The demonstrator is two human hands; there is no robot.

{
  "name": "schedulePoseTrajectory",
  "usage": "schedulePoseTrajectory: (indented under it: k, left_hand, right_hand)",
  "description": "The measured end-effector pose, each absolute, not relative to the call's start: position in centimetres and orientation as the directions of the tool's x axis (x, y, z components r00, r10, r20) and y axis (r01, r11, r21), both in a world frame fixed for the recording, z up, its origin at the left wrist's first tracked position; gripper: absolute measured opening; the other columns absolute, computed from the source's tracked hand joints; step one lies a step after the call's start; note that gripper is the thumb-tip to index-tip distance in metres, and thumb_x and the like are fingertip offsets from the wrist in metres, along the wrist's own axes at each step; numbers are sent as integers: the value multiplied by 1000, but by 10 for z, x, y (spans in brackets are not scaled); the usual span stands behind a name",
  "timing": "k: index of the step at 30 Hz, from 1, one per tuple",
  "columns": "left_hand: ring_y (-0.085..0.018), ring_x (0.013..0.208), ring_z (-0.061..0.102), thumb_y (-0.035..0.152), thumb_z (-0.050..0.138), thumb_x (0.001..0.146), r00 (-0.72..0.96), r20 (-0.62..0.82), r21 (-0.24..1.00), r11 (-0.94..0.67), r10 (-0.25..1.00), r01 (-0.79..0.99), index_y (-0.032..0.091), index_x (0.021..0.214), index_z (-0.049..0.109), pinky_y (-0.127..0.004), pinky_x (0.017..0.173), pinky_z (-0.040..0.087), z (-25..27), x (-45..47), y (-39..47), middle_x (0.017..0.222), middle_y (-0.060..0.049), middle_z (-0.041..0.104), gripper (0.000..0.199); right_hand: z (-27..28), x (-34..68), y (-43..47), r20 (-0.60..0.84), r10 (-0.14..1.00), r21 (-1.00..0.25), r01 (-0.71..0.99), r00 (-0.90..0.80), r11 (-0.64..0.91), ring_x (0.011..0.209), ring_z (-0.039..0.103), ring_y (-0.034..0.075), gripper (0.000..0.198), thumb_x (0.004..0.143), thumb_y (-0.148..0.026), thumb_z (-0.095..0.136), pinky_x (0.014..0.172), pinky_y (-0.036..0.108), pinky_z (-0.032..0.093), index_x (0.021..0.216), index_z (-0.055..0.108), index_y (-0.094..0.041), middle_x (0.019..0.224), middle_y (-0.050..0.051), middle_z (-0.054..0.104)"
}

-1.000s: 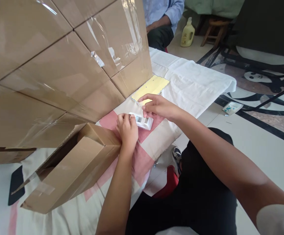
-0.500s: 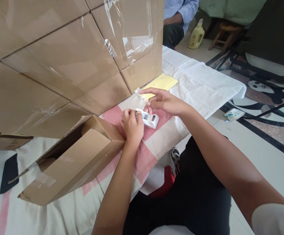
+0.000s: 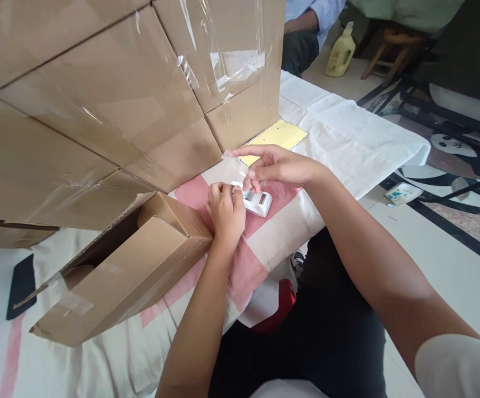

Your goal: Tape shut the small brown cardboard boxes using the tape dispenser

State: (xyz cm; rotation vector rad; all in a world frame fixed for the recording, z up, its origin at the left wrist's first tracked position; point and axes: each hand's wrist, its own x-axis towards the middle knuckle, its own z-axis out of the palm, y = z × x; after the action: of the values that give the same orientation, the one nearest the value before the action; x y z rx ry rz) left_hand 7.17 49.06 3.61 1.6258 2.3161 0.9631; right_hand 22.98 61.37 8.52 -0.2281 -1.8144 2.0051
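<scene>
A small white plastic device (image 3: 260, 205) with a dark rectangular panel lies on the pink and cream checked cloth. The curled fingers of my left hand (image 3: 227, 210) are closed on its left end. Above it is my right hand (image 3: 279, 166), its index finger stretched out to the left and the thumb and other fingers bent down near the device. A piece of clear plastic film (image 3: 235, 168) is at the index fingertip, running down toward the device. Whether the bent fingers touch the device cannot be made out.
A wall of taped cardboard boxes (image 3: 99, 94) rises at left and behind. An opened carton (image 3: 140, 276) lies beside my left arm, near a black flat object (image 3: 21, 287). A yellow sheet (image 3: 277, 137) lies beyond my right hand. Another person (image 3: 301, 47) sits at the back.
My right index fingertip has moved slightly left with the clear film, which now looks more spread out. My left hand keeps its hold on the device. The view has shifted a little.
</scene>
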Motion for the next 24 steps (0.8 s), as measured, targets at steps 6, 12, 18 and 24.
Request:
schedulePoseTrajectory:
  k: [6,12,18,24]
  left_hand:
    - [-34,121,59,29,45,103,-393,230,587,195,890,785,20,100,71,-50,103,40,36,71,492,124,-14,63,28]
    - [-34,116,61,31,43,102,-395,273,580,178,877,795,20,97,69,-50,100,41,31,70,492,122,-14,63,28]
    - [-32,113,63,37,43,103,-398,302,610,145,866,779,21,97,66,-48,99,41,26,71,490,121,-12,63,28]
    - [-31,112,63,42,39,105,-402,335,640,108,852,761,21,95,63,-47,97,42,22,69,490,119,-13,63,34]
  right_hand:
    - [88,229,612,199,359,-971,-234,-912,-54,67,70,15,56,86,-23,75,64,22,57,140,62,-18,74,-3,71]
    - [88,227,607,171,468,-980,-199,-867,-12,66,71,17,50,78,-22,81,65,26,61,126,70,-15,66,-3,67]
    - [83,228,599,42,499,-977,-141,-866,-162,72,75,20,49,82,-17,76,63,24,63,130,66,-14,73,1,73]
    - [84,220,597,21,583,-983,-125,-812,-138,70,74,18,41,87,-12,73,68,24,63,127,66,-13,69,1,71]
